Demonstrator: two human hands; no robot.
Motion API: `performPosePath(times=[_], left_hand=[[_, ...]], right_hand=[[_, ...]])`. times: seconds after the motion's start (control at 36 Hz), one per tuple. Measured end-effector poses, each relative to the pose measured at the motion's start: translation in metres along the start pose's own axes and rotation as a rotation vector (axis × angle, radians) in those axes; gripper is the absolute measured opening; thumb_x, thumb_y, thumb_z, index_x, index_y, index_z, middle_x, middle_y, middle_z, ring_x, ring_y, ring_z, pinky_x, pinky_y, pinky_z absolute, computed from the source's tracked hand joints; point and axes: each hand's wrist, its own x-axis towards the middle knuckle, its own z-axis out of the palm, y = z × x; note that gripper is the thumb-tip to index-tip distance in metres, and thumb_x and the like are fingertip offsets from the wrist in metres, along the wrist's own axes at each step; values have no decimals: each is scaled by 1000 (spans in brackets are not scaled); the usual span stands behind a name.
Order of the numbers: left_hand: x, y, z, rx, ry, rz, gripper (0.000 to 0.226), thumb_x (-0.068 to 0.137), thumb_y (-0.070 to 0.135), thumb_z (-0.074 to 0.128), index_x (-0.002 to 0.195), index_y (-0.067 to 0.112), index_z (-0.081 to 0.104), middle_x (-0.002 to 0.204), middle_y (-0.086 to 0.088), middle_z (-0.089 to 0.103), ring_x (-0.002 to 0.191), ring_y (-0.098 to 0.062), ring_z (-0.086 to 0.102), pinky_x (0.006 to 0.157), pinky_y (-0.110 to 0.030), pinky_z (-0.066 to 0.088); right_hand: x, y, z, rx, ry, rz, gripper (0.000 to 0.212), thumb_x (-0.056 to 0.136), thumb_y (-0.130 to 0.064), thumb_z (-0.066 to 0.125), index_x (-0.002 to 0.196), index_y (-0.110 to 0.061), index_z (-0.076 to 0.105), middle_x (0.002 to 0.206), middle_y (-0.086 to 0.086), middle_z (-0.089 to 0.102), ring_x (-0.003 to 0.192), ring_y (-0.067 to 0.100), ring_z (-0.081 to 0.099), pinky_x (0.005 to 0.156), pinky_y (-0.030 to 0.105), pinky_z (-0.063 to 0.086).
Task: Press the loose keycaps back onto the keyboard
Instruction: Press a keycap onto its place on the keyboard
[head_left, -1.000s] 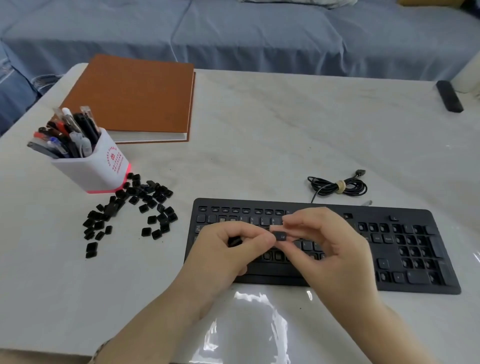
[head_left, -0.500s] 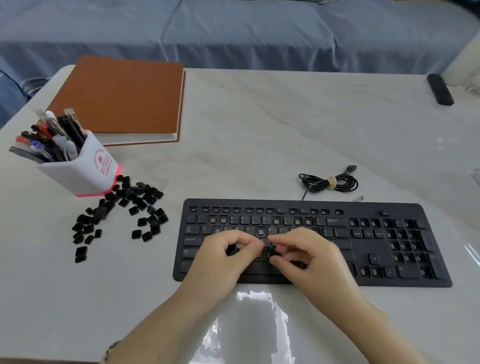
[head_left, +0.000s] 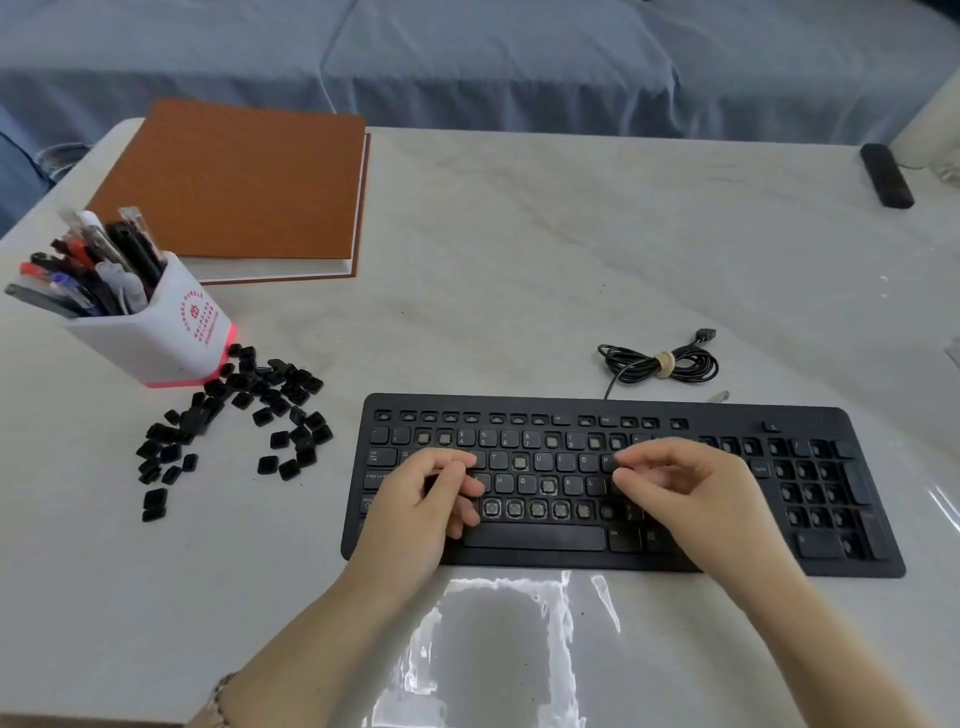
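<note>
The black keyboard (head_left: 727, 556) lies at the table's near right, with several bare switch sockets in its number, letter and bottom rows. My left hand (head_left: 415, 519) rests over the left letter keys, its fingers curled round a dark keycap (head_left: 432, 482) in the palm. Over the right end of the letter rows, next to the P key, my right hand (head_left: 685, 493) pinches a small black keycap (head_left: 616, 463) between thumb and forefinger. A pile of loose keycaps (head_left: 234, 415) is scattered on the table left of the keyboard.
A white pen holder (head_left: 156, 332) full of pens stands just behind the pile. A brown book (head_left: 239, 187) lies at the back left, and a coiled cable (head_left: 660, 364) lies behind the keyboard. A black remote (head_left: 885, 176) is at the far right. A blue sofa lies beyond the table.
My hands have parted from the keyboard's middle. The right hand has carried its keycap to the right, beside the P key. The left hand has stayed over the left letter keys.
</note>
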Motion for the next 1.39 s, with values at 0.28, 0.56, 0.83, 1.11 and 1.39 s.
performPosePath(times=[0.28, 0.56, 0.83, 1.11, 1.39], left_hand=[[12, -4, -6, 30, 64, 42, 31, 100, 20, 39, 81, 11, 62, 52, 9, 47, 39, -5, 33, 43, -14, 30], [28, -9, 2, 34, 56, 82, 30, 99, 24, 43, 80, 12, 62, 48, 11, 44, 41, -4, 33, 42, -16, 29], [36, -14, 6, 67, 68, 93, 27, 95, 27, 49, 76, 16, 64, 49, 12, 45, 40, -3, 34, 42, -13, 29], [35, -16, 4, 55, 62, 56, 16, 87, 28, 62, 76, 16, 64, 49, 16, 44, 43, 0, 39, 53, -19, 32], [35, -16, 2, 37, 79, 52, 13, 82, 28, 65, 72, 21, 62, 52, 14, 48, 42, -3, 36, 51, -23, 30]], right_hand=[[9, 1, -1, 113, -73, 124, 13, 80, 2, 67, 83, -10, 69, 66, 2, 72, 65, 10, 69, 65, 11, 53], [33, 4, -14, 3, 34, 17, 13, 84, -7, 64, 83, -19, 69, 61, -6, 70, 56, 3, 65, 63, 5, 48], [53, 5, -14, -113, 78, -148, 25, 85, -8, 64, 77, -32, 65, 65, -9, 69, 58, -2, 61, 64, 8, 48], [67, 7, 25, -287, -36, -353, 6, 82, -14, 68, 85, -18, 72, 91, -20, 57, 81, -10, 52, 77, -1, 33], [68, 16, 57, -427, -14, -484, 9, 80, -13, 69, 85, -8, 74, 90, -2, 62, 90, 14, 52, 81, 9, 31]])
